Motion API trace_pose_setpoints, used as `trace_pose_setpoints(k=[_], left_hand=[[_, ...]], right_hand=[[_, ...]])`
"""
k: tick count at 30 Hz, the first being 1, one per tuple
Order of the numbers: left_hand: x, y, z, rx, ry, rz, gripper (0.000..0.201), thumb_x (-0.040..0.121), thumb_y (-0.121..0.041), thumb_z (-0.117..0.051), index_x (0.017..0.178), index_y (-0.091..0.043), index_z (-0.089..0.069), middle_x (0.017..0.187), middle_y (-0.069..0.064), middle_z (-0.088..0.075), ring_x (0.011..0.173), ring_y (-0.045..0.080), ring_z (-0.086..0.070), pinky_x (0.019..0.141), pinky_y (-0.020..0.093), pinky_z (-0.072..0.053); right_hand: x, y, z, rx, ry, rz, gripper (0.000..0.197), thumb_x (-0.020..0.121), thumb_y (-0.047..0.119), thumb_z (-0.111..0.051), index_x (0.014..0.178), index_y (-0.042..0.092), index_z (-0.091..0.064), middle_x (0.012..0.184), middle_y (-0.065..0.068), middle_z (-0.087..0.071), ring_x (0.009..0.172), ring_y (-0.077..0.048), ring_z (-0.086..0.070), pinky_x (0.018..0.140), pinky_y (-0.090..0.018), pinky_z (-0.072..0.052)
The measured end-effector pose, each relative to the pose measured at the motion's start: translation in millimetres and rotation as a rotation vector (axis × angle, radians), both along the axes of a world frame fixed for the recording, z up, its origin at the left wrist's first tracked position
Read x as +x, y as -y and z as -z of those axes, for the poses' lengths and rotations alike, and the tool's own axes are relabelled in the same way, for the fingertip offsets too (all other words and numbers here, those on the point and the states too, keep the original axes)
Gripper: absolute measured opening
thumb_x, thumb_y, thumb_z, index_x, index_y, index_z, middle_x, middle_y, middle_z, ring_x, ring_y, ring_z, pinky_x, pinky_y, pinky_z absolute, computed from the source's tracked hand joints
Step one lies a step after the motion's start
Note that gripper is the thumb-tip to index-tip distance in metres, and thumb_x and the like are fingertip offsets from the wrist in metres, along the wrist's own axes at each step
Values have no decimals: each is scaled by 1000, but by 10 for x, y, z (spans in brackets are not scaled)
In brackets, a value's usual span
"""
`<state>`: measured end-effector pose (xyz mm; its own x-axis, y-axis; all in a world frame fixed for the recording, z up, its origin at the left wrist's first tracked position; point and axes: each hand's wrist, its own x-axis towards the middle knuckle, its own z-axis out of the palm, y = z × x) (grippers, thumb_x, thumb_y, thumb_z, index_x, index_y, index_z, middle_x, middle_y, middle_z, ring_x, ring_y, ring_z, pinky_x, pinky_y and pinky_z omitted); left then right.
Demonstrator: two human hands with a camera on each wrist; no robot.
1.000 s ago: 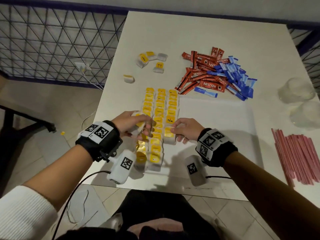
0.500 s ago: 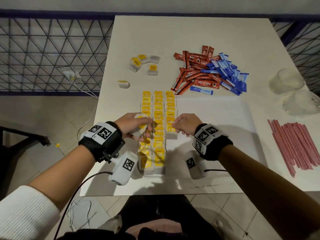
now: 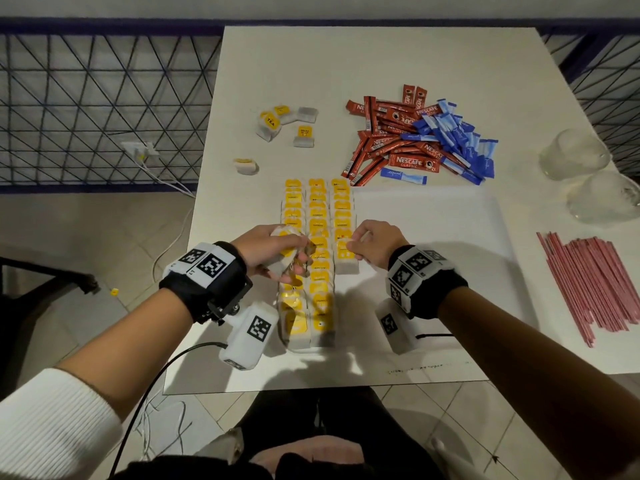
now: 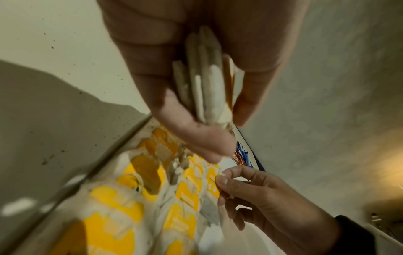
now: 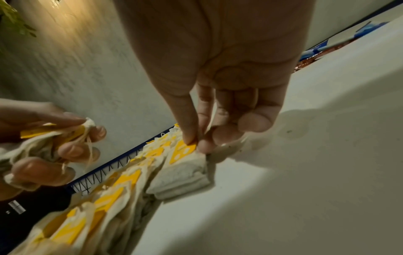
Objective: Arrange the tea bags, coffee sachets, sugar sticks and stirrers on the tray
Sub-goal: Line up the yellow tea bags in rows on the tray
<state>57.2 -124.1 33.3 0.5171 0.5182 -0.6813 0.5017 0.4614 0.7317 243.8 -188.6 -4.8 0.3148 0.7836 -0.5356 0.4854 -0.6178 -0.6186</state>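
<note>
White table [image 3: 381,64]: left hand [image 3: 273,251] still clutches tea bags [image 4: 205,82]; right hand [image 3: 375,242] pinches a yellow tag [image 5: 182,152]; "NESCAFE CLASSIC" sachets [image 3: 412,163] beyond the fingers.

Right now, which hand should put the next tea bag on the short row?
Probably the right hand. It already pinches the last bag of the short right row, while the left hand grips a bundle of tea bags and could feed it one.

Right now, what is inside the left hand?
The left hand grips a small bunch of tea bags, with yellow tags and loose strings showing in the right wrist view. The fingers cover most of the bunch, so the number of bags cannot be told.
</note>
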Motion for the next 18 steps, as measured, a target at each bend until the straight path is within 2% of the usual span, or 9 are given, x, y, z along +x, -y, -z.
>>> trace_pose_setpoints(k=[3,5,6,8,10,11,14,16,18], left_hand=[[9,-18,-10,-65,41,-15,11,91,-12,-54,80,-9,-58,64,5,-60,65,22,-60,48,23,-51],[15,-23,-20,-138,86,-69,10,90,-3,-48,90,-7,-56,75,9,-61,69,24,-62,54,28,-57],[14,-24,-18,-187,125,-101,17,90,1,-42,98,-5,-55,80,11,-62,67,23,-64,60,33,-60],[12,-26,0,-256,200,-141,27,89,8,-35,105,-1,-55,85,13,-65,67,23,-67,74,38,-57],[15,-20,9,-257,233,-163,29,90,11,-35,100,-3,-59,85,10,-71,72,22,-70,77,38,-55],[23,-18,10,-253,247,-167,30,91,11,-37,99,-5,-60,85,9,-72,75,21,-71,77,38,-55],[74,13,2,-247,295,-147,28,90,10,-41,106,-6,-58,88,6,-72,79,19,-71,79,41,-55],[125,47,-3,-234,304,-147,28,89,9,-45,110,-6,-57,91,7,-71,80,20,-71,78,42,-56],[167,75,1,-211,298,-146,28,88,9,-48,108,-9,-57,93,8,-70,81,20,-71,77,42,-57]], right_hand=[[7,6,1,-4,-7,5,20,86,21,-60,71,24,-47,64,5,-58,59,-7,-49,74,-28,-46],[14,7,-18,-13,-20,15,19,86,22,-61,73,23,-48,64,4,-59,58,-7,-50,64,-24,-45],[18,7,-37,-15,-24,16,18,86,24,-62,74,23,-48,66,3,-60,59,-8,-51,61,-24,-44],[38,1,-79,-8,-7,10,19,85,28,-63,75,22,-48,76,0,-62,71,-16,-54,70,-28,-46],[62,-6,-151,30,13,16,19,84,34,-64,80,21,-50,92,-5,-63,86,-21,-56,83,-34,-48],[66,-4,-205,58,-8,27,20,84,37,-63,81,22,-50,94,-5,-63,86,-22,-57,82,-35,-49],[15,25,-407,116,-198,26,19,86,38,-61,86,20,-54,77,-1,-61,65,-16,-53,56,-26,-44],[-39,59,-504,120,-305,-2,21,87,33,-60,94,15,-55,71,1,-57,58,-13,-50,51,-24,-39],[-87,89,-529,149,-323,-41,19,85,32,-63,93,16,-57,69,2,-58,58,-11,-51,50,-23,-39]])
